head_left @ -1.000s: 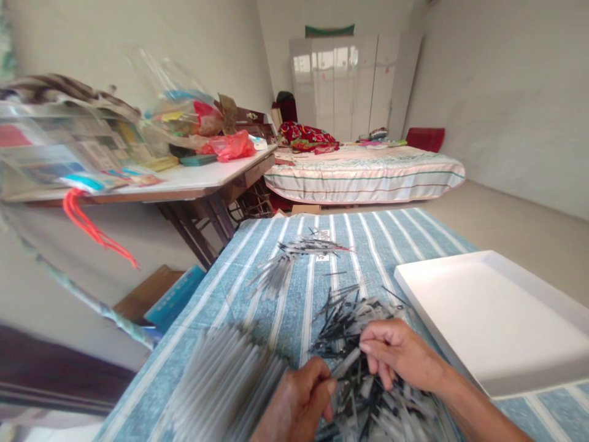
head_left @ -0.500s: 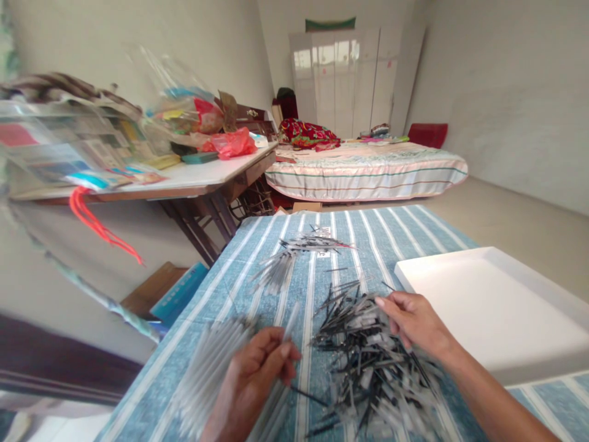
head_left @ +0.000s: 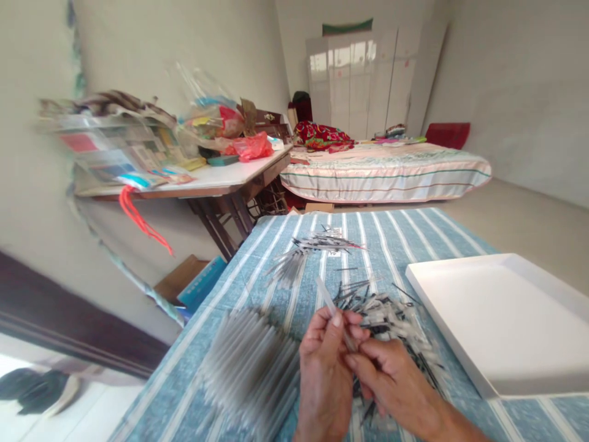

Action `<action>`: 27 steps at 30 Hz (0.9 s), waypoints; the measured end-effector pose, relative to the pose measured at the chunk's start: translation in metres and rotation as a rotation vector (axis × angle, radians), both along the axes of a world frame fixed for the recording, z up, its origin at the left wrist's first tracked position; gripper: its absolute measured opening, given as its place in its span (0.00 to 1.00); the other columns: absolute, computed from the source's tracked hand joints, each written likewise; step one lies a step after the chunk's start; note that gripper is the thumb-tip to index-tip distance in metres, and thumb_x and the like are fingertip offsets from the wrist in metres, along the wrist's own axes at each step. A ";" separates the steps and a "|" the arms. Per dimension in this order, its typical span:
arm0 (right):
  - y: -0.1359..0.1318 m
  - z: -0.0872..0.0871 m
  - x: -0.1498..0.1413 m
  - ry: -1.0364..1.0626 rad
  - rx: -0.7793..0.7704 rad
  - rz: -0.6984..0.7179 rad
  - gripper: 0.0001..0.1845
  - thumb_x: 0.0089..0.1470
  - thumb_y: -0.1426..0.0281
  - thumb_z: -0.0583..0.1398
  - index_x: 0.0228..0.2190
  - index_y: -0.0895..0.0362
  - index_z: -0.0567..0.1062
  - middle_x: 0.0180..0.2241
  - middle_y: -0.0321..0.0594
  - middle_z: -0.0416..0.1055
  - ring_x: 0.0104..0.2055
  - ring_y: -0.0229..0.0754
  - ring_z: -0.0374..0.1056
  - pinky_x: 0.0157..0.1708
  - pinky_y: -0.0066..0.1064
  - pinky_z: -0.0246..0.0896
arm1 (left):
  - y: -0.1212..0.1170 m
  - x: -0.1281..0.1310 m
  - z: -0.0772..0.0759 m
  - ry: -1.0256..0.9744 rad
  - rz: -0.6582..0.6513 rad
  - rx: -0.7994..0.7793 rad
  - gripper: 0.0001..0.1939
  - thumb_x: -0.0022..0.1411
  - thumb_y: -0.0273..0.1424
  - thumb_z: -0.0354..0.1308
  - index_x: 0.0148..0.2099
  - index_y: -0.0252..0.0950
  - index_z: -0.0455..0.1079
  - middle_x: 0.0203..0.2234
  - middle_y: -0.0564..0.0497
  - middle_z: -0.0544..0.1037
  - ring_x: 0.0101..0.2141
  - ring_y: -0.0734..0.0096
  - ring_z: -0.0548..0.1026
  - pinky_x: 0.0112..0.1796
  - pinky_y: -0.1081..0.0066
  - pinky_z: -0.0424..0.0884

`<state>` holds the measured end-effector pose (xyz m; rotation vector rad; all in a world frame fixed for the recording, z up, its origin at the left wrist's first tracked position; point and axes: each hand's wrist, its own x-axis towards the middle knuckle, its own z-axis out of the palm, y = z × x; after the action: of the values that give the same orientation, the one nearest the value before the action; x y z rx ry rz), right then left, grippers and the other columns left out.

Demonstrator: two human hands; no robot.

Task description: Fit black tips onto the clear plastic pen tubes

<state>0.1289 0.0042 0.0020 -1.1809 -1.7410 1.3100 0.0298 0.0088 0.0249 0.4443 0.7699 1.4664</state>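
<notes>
A slim translucent plastic tube [head_left: 326,297] slants up out of my left hand [head_left: 329,362], pinched between thumb and fingers. My right hand [head_left: 393,374] meets it at the tube's lower end, its thumb and forefinger closed there; whether it grips the tube or a small piece is hidden. Beneath and behind both hands spreads a loose pile of black and clear thin pieces [head_left: 396,316]. To the left of my left hand lies a neat stack of similar grey translucent tubes [head_left: 253,368], side by side and slightly blurred.
A shallow white tray [head_left: 506,325] stands at the right on the striped blue tablecloth [head_left: 271,239]. Farther back lie a small bundle of tubes [head_left: 289,267] and a heap of thin dark pieces [head_left: 326,241] over a printed label. A cluttered desk [head_left: 216,181] and a bed [head_left: 386,175] are beyond.
My right hand has left the pile and come left to meet my left hand. My left hand has moved right, bringing the tube in front of the pile. The view has turned slightly left.
</notes>
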 end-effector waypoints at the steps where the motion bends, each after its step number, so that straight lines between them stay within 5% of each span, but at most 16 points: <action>1: -0.001 -0.001 -0.001 0.012 -0.029 0.003 0.19 0.55 0.61 0.50 0.18 0.57 0.61 0.12 0.29 0.57 0.13 0.30 0.53 0.14 0.20 0.49 | 0.001 0.001 0.001 -0.028 0.038 -0.004 0.03 0.58 0.26 0.54 0.31 0.33 0.63 0.22 0.53 0.72 0.20 0.80 0.68 0.24 0.78 0.66; 7: -0.003 0.007 -0.005 0.083 -0.160 0.029 0.22 0.55 0.57 0.49 0.17 0.57 0.63 0.08 0.27 0.54 0.09 0.28 0.46 0.09 0.20 0.41 | 0.007 0.007 0.013 -0.112 0.160 -0.056 0.07 0.56 0.26 0.54 0.28 0.34 0.59 0.17 0.57 0.65 0.14 0.86 0.56 0.14 0.82 0.53; 12: -0.005 0.015 -0.006 0.058 -0.065 0.014 0.21 0.55 0.59 0.49 0.16 0.57 0.62 0.09 0.27 0.54 0.10 0.28 0.47 0.11 0.20 0.41 | 0.010 0.008 0.022 -0.057 0.162 -0.013 0.06 0.55 0.27 0.55 0.28 0.34 0.60 0.17 0.58 0.63 0.13 0.87 0.54 0.13 0.83 0.50; 18: -0.015 -0.007 -0.003 -0.304 0.360 0.122 0.21 0.51 0.62 0.52 0.12 0.57 0.59 0.09 0.29 0.52 0.14 0.30 0.51 0.15 0.23 0.39 | 0.023 -0.056 0.060 0.201 0.657 0.277 0.07 0.52 0.28 0.56 0.25 0.34 0.62 0.16 0.60 0.62 0.14 0.87 0.55 0.15 0.84 0.53; 22: 0.014 -0.010 0.019 -0.599 0.511 -0.106 0.17 0.56 0.61 0.49 0.22 0.55 0.68 0.17 0.34 0.67 0.19 0.36 0.64 0.21 0.25 0.48 | 0.007 -0.106 0.065 1.111 0.482 0.214 0.06 0.54 0.33 0.56 0.31 0.35 0.68 0.19 0.56 0.70 0.20 0.77 0.67 0.24 0.75 0.63; 27: 0.048 -0.018 0.046 -0.919 0.516 -0.192 0.14 0.55 0.58 0.50 0.26 0.51 0.70 0.19 0.36 0.72 0.24 0.45 0.70 0.21 0.28 0.51 | -0.008 -0.144 0.028 2.138 0.032 -0.187 0.12 0.57 0.35 0.49 0.27 0.36 0.69 0.23 0.51 0.71 0.26 0.69 0.70 0.26 0.73 0.61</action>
<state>0.1745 0.0519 -0.0157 -1.6900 -2.2903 0.1133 -0.1141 0.0005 0.0527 1.8740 2.4386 0.3707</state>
